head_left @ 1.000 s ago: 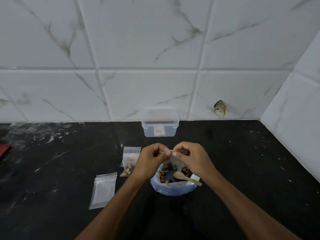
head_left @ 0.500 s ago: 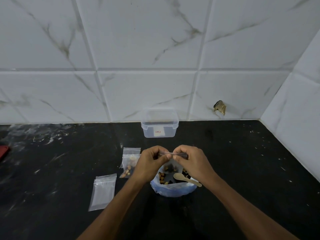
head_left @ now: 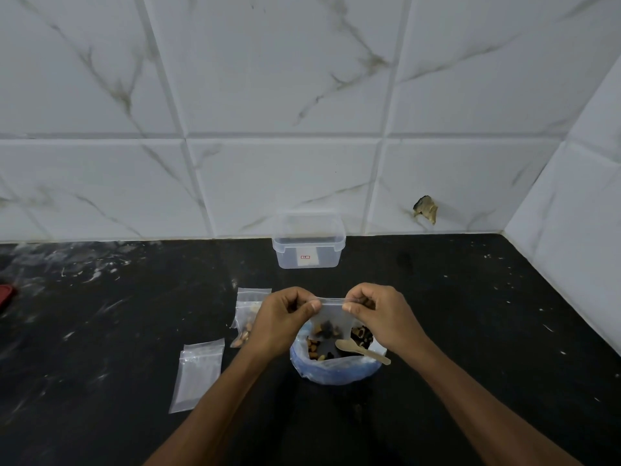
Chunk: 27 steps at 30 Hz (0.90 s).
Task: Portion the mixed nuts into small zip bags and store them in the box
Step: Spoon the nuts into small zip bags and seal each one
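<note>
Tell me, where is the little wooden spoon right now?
The wooden spoon rests in the blue bag of nuts at centre of the head view, just below the right hand.

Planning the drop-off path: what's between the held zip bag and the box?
Head view: only bare black counter lies between the held zip bag and the clear box. The filled bag sits off to the left.

A red object sits at the counter's left edge.
</note>
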Available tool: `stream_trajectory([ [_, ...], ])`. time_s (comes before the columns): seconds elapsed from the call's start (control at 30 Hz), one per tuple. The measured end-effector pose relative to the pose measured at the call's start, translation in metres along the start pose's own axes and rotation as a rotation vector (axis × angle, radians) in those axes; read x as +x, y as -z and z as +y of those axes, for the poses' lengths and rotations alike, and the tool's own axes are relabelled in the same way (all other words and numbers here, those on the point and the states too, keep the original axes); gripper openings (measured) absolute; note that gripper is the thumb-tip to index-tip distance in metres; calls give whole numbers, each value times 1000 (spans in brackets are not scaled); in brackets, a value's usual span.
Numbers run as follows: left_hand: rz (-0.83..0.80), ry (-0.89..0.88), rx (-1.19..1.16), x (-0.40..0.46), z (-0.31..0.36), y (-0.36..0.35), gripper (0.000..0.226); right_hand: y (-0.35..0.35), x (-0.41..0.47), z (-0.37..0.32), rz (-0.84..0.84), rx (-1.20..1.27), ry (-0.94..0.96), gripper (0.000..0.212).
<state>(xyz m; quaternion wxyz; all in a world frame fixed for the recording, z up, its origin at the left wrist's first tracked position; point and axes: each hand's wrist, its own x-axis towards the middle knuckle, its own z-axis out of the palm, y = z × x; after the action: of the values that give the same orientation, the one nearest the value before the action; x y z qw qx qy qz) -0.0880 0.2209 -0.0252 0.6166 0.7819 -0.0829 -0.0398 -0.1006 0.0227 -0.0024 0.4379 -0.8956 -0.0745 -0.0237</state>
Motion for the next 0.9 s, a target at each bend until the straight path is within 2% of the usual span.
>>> stream_trajectory([
  [0.3,-1,19,-74,-2,3,8,11,0,4,2,-16,98,-64,5],
  [0.5,-33,53,-33,-2,-1,11,12,0,1,0,-32,77,-64,8],
  [0.9,36,17,18,-5,-6,15,10,-1,-1,0,-39,52,-26,10],
])
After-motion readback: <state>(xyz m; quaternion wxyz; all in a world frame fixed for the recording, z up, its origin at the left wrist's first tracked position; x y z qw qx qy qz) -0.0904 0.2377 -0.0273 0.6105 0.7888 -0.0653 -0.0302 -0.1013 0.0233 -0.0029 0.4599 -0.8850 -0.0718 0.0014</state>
